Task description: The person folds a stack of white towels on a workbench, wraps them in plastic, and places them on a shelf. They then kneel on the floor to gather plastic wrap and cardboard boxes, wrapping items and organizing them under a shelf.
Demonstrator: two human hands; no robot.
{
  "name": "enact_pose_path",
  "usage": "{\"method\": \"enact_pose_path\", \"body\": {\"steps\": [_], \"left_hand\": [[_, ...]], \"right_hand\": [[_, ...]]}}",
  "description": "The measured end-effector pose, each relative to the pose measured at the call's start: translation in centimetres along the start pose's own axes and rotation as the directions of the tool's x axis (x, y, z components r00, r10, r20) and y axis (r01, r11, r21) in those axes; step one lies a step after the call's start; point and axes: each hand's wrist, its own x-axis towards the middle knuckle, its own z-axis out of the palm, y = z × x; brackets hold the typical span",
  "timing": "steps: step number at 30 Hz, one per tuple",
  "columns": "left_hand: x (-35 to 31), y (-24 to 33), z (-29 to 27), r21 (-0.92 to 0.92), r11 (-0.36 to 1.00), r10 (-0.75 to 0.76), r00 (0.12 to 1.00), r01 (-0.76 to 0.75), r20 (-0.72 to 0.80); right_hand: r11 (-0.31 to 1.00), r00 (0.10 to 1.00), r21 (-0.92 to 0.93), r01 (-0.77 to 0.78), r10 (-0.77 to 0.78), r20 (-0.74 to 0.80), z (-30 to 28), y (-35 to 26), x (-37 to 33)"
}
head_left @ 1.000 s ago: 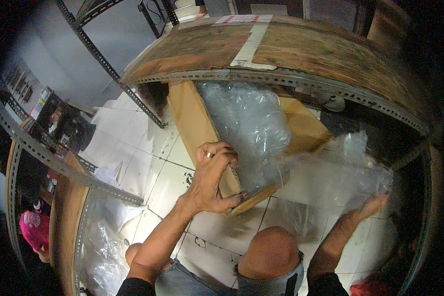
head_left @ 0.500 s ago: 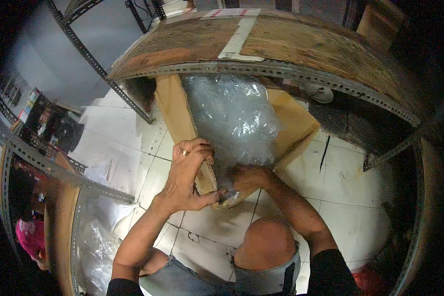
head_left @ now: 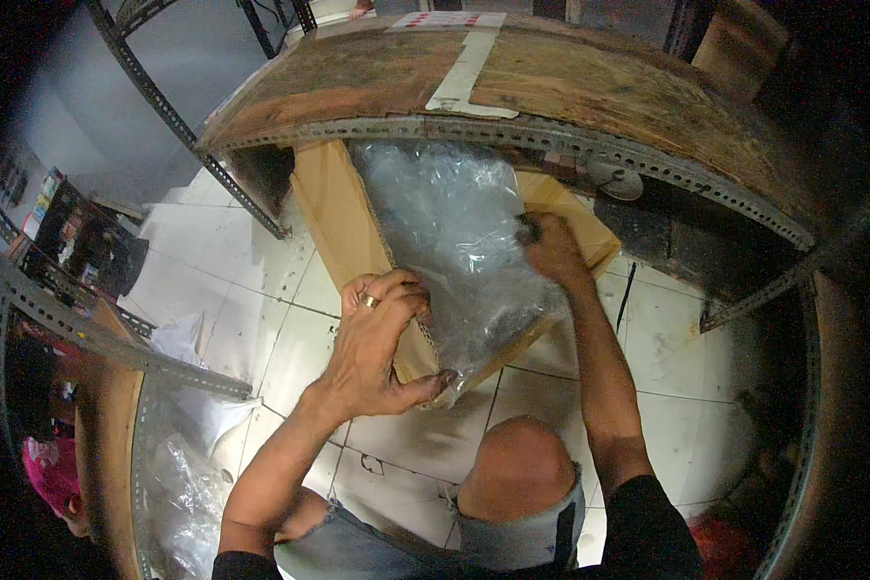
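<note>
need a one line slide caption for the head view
Left hand gripping the edge of an open cardboard box, right hand at the clear plastic inside.

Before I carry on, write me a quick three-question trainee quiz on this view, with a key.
1. Open question: what material lies heaped inside the cardboard box?
2. Fill the gap: the metal ring is on the ____ hand.
3. True or false: the far end of the cardboard box reaches beneath the front edge of the wooden tabletop.

Key:
1. Crumpled clear plastic film.
2. Left; the left hand grips the cardboard box by its edge.
3. True.
</note>
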Motion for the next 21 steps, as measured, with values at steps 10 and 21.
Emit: {"method": "enact_pose_path", "body": {"steps": [10, 21], "left_hand": [[-0.1, -0.2, 0.5, -0.006, 1.000, -0.021, 1.000, 0.021, -0.005], [-1.1, -0.2, -1.2, -0.012, 1.000, -0.027, 1.000, 0.027, 0.003]], "right_hand": [[0.921, 0.898, -0.067, 0.385, -0.390, -0.203, -1.7, -2.1, -2.0], [0.965, 0.847, 0.074, 0.254, -0.185, -0.498, 0.2, 12.3, 0.8]]}}
